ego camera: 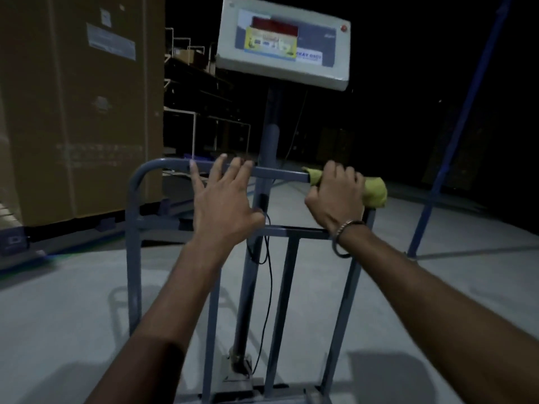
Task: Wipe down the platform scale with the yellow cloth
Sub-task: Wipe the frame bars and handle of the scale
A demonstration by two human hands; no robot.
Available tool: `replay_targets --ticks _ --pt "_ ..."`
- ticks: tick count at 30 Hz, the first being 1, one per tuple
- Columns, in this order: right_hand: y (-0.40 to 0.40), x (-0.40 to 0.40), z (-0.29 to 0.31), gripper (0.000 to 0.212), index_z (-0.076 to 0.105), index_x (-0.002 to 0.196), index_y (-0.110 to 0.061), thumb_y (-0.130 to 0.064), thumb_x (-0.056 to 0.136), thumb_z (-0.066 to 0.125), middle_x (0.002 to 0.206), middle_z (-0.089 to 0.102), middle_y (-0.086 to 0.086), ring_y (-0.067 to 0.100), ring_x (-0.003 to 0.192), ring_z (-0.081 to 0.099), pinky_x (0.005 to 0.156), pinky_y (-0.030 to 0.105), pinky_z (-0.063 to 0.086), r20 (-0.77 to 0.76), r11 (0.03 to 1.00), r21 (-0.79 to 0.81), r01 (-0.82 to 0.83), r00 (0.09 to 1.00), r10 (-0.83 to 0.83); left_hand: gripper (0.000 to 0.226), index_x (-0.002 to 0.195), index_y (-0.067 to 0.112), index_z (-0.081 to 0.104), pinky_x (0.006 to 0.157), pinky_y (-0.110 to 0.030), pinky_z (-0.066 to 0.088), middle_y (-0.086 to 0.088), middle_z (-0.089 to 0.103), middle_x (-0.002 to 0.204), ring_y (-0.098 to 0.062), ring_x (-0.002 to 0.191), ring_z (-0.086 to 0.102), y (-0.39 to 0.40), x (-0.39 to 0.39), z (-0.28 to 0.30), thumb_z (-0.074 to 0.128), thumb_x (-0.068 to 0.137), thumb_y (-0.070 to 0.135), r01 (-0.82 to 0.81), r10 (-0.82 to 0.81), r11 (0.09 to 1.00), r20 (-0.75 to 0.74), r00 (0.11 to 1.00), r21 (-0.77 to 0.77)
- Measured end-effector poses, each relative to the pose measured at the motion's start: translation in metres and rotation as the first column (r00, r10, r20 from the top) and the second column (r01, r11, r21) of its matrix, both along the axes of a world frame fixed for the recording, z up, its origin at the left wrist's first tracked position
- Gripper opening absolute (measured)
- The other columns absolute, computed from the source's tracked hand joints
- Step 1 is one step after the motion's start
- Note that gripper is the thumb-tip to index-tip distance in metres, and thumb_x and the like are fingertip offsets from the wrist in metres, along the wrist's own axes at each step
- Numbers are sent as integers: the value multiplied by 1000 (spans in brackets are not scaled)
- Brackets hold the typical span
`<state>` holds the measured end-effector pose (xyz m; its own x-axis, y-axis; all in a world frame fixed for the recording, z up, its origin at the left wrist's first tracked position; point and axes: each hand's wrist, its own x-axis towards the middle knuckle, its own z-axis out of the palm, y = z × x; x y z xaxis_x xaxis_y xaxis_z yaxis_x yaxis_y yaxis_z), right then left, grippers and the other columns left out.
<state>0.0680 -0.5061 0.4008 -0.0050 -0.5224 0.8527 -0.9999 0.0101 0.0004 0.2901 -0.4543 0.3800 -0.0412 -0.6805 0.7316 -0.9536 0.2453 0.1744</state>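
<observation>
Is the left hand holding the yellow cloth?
No, the left hand is spread open at the top rail; the right hand grips the yellow cloth.

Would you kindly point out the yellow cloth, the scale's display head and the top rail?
yellow cloth point(376, 191): head view, bunched right end.
display head point(320, 68): head view, front panel.
top rail point(280, 172): head view, bare middle.

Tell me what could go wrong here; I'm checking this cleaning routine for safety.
The right hand grips the yellow cloth around the top rail near its bend, so it may slip off there. The loose black cable by the post could snag. Dim light may hide missed dirt.
</observation>
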Motion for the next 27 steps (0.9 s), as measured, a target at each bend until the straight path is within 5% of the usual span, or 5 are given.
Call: replay_targets --ticks 7,14,18,22,27 --pt "9 64 11 35 56 106 -17 -34 76 52 101 65 7 32 93 58 87 45 39 -138 977 38 -211 967 214 100 165 23 12 129 -62 -6 0 15 174 -25 163 1 7 -23 5 72 87 44 -1 -3 999 90 996 39" --pt "8 -41 18 40 47 126 -18 -27 88 55 108 62 8 33 94 58 83 45 40 -282 951 206 -231 917 284 87 161 30 25 126 -71 8 4 35 163 -26 154 24 9 -19 20 70 89 47 -6 -3 998 156 988 56" --pt "4 -91 -5 37 40 129 -19 -20 95 54 110 60 14 35 87 59 70 47 51 80 927 239 -288 957 277 92 163 28 22 124 -74 10 1 33 163 -30 153 23 3 -13 16 70 87 46 -27 13 998 219 976 62" --pt "7 -105 -65 19 29 116 -19 -28 106 43 96 66 20 38 75 62 61 39 45 658 899 120 -422 712 246 110 168 24 6 124 -74 6 -4 18 172 -32 159 10 1 -17 7 72 86 56 -61 47 997 267 963 45" --pt "10 -68 -94 18 39 118 -16 -31 107 42 106 66 15 40 88 64 65 37 43 789 943 -146 -299 540 293 120 165 12 -18 125 -72 4 -15 -25 173 -37 161 -17 12 -29 -24 65 90 54 -67 68 998 359 931 -17"
